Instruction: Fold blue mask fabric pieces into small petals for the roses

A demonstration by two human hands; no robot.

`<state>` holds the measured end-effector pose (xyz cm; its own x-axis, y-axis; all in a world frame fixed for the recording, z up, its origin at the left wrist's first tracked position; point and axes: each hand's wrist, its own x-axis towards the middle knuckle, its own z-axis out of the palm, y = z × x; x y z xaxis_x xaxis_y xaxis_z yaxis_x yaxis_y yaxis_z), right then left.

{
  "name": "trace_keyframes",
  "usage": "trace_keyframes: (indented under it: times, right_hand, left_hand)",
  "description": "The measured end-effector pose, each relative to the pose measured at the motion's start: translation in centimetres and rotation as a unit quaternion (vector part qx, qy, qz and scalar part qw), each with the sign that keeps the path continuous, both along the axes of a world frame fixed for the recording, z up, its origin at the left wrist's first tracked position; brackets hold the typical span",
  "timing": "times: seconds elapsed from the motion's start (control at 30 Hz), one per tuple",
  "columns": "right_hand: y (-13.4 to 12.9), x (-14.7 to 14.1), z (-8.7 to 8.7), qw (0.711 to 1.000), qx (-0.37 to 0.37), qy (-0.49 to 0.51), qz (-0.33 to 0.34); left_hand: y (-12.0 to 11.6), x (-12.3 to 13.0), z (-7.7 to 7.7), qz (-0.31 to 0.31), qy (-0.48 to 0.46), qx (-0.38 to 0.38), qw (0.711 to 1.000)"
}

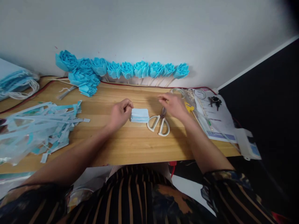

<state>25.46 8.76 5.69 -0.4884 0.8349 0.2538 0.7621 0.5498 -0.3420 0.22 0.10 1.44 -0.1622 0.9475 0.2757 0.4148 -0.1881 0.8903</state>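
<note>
Scissors (162, 116) lie on the counter (144, 149) beside stacked pale-blue sheets (139, 115); the left hand (120, 114) curls at their left edge, the right hand (173, 105) near the blades; whether either grasps anything I cannot tell.

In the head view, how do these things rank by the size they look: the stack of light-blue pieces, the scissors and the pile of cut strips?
1. The pile of cut strips, clearly largest
2. The scissors
3. The stack of light-blue pieces
</note>
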Motion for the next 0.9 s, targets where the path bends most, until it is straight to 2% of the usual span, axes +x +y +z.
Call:
trace_keyframes:
  times: [0.1,0.2,0.3,0.37,0.53,0.67,0.73,0.77,0.8,0.83,0.87,0.9]
  right_hand:
    - [3.3,3.0,1.8,0.986,0.031,-0.08,-0.142]
    - [6.1,4.2,2.5,0.952,-0.024,-0.216,-0.215]
    - [7.4,3.8,1.8,0.919,-0.083,-0.299,-0.241]
    - [7.7,3.4,1.2,0.913,-0.093,-0.31,-0.249]
    - [7.4,4.3,1.0,0.916,-0.071,-0.287,-0.271]
    - [4.9,5.6,2.6,0.931,0.008,-0.26,-0.258]
    - [2.5,5.5,3.8,0.956,0.042,-0.185,-0.226]
    - [1.0,5.1,4.5,0.976,0.035,-0.107,-0.188]
    - [-0.5,4.5,5.0,0.992,0.0,0.0,-0.127]
    - [-1.9,3.8,5.3,0.989,-0.065,0.126,-0.051]
    - [-3.3,2.9,5.5,0.957,-0.147,0.251,0.017]
    - [-4.5,2.0,5.5,0.906,-0.223,0.355,0.065]
  left_hand:
    - [0.0,0.1,-0.2,-0.015,-0.019,-0.005,1.0]
    - [0.0,0.1,-0.2,-0.02,-0.017,-0.02,0.999]
    - [-0.1,0.2,-0.1,-0.021,0.002,-0.026,0.999]
    - [-0.2,0.2,-0.1,-0.021,0.011,-0.026,0.999]
    - [-0.2,0.1,-0.4,-0.024,0.017,-0.01,1.0]
    - [-0.3,0.1,-0.1,-0.021,0.01,-0.002,1.0]
    - [-0.5,0.2,0.4,-0.014,-0.001,0.012,1.0]
    - [-0.6,0.2,0.6,-0.013,-0.009,0.021,1.0]
    - [-0.7,0.2,0.9,-0.016,-0.018,0.029,0.999]
    - [-0.8,0.3,1.2,-0.024,-0.032,0.035,0.999]
    - [-0.9,0.4,1.4,-0.037,-0.054,0.035,0.997]
    - [-1.0,0.5,1.7,-0.055,-0.087,0.031,0.994]
